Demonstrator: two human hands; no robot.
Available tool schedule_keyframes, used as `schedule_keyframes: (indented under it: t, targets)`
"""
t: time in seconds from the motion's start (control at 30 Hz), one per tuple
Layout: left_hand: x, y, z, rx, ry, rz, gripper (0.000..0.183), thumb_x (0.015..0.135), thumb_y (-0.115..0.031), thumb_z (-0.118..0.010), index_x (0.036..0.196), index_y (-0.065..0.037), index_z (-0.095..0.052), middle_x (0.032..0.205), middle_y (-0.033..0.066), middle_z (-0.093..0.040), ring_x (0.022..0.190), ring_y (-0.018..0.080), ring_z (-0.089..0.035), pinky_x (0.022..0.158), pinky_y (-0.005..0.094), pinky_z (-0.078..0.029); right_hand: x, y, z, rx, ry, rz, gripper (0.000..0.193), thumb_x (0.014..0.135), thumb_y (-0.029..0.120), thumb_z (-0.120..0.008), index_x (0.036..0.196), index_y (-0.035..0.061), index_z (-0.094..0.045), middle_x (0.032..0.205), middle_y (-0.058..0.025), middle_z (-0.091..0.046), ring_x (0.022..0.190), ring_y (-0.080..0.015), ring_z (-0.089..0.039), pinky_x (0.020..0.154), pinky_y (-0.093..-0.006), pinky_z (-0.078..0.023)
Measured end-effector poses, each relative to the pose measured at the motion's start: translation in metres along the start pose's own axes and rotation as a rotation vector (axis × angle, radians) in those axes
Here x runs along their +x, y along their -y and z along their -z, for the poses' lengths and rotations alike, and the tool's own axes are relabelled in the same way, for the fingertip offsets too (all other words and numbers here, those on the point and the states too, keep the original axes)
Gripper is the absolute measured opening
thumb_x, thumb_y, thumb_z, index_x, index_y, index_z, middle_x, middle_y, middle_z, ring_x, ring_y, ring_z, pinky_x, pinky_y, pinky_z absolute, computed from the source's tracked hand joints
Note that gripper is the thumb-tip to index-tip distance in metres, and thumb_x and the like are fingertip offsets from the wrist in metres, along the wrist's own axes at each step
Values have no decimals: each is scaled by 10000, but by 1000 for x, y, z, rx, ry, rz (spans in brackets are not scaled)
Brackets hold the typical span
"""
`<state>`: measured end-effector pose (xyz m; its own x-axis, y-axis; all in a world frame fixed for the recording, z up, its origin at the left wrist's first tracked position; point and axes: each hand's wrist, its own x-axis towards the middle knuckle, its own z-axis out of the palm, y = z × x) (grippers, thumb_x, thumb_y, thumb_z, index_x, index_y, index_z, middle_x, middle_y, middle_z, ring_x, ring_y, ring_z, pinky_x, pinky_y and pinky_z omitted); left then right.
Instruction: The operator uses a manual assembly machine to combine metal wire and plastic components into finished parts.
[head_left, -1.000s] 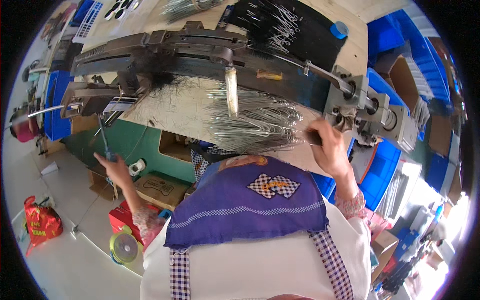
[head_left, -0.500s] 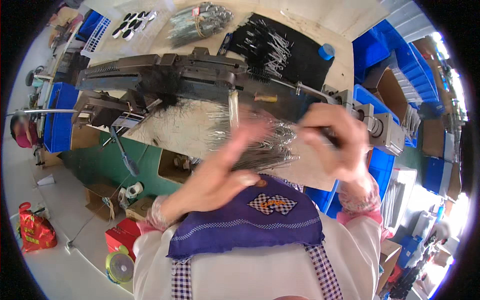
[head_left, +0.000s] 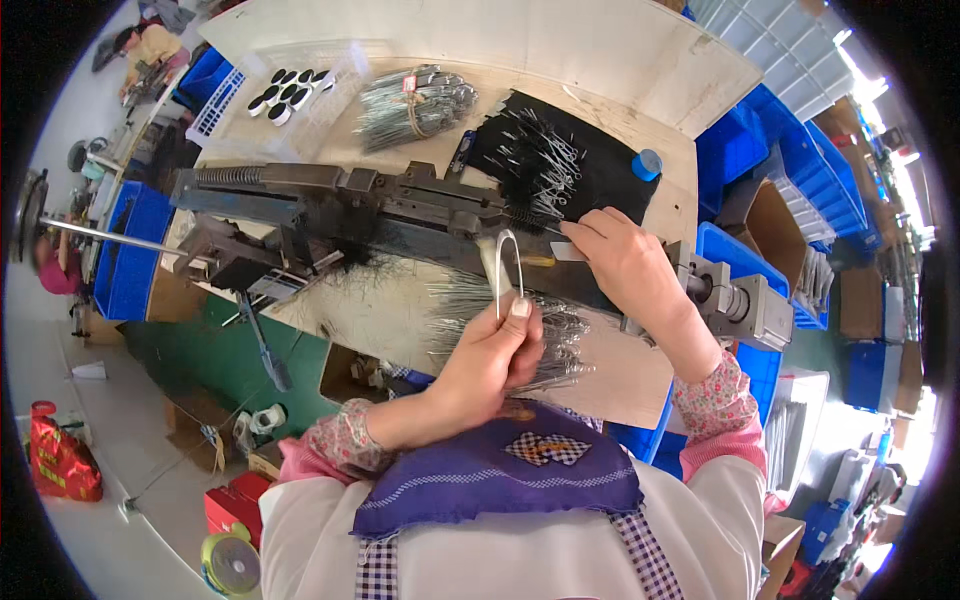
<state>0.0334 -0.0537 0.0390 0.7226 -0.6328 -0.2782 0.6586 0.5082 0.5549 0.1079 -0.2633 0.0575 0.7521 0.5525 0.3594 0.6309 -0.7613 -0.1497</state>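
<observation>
Where it rises above the left hand [head_left: 490,360], the bent wire loop [head_left: 507,270] shows as a thin, pale hairpin shape, its rounded top up against the dark metal machine [head_left: 400,210]. The left hand's grip is clenched on the loop's lower legs, thumb on top. Under that hand lies a loose heap of wires [head_left: 520,330] on the counter [head_left: 620,370]. The right hand [head_left: 625,265] rests on the machine's right part, fingers curled; what they pinch I cannot tell. Half a second ago the left hand was spread over the heap; now it holds the loop upright.
</observation>
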Motion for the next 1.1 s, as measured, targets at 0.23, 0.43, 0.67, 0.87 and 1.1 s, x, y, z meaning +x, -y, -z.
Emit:
schedule_keyframes:
  t: [0.23,0.43,0.67,0.87,1.1]
  targets:
    - [-50,-90,50,-718,-114,-287,224,989,-235,-472,821,-99,-528,554,-40,-323,421,42,-280,335,237,-197,4,6,-4,21,43,6,301,698,-2,-622,998,5,-627,860,-88,-576,830,-252,-590,657,-363,-518]
    - [-35,-52,34,1038,-49,-334,274,925,-219,-562,863,3,-711,614,87,-599,572,155,-545,561,305,-436,41,-28,-27,-137,111,-84,101,776,46,-564,833,40,-648,832,-149,-594,815,-312,-640,684,-387,-537]
    - [115,-24,39,1132,1,-149,262,849,-247,-591,777,-24,-707,601,159,-593,540,260,-589,548,348,-450,25,-28,14,406,149,-96,205,772,153,-673,898,12,-593,902,-132,-557,874,-335,-589,721,-401,-492]
    - [80,-74,15,2223,-113,-720,131,778,-162,-630,799,-53,-700,736,93,-657,632,266,-653,569,396,-520,28,-15,-12,257,-25,117,171,739,119,-691,867,39,-609,795,-97,-582,780,-292,-599,671,-371,-505]
    - [34,-80,34,1762,-445,-1575,163,891,-163,-607,786,-38,-602,742,77,-544,508,187,-525,452,270,-456,55,2,-36,464,-221,68,132,756,57,-676,881,26,-644,819,-114,-644,776,-311,-628,693,-375,-527]
